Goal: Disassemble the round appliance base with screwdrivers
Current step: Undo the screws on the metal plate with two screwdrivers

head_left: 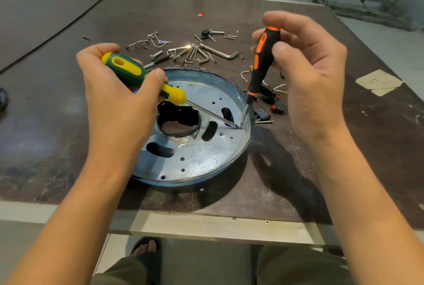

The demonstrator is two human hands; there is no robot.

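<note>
Left hand (114, 101) grips a yellow-green screwdriver (135, 73), right hand (309, 78) pinches an orange-black screwdriver (261, 64); the unheld metal base (206, 154) beneath them may skid.

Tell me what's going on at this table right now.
A person is working on a round metal base on the table with two screwdrivers. The left hand grips a green-and-yellow screwdriver; the right hand holds a black-and-orange screwdriver. Both tips meet at one spot by the base's right inner wall. Loose screws lie behind it, black switch parts to its right.
</note>
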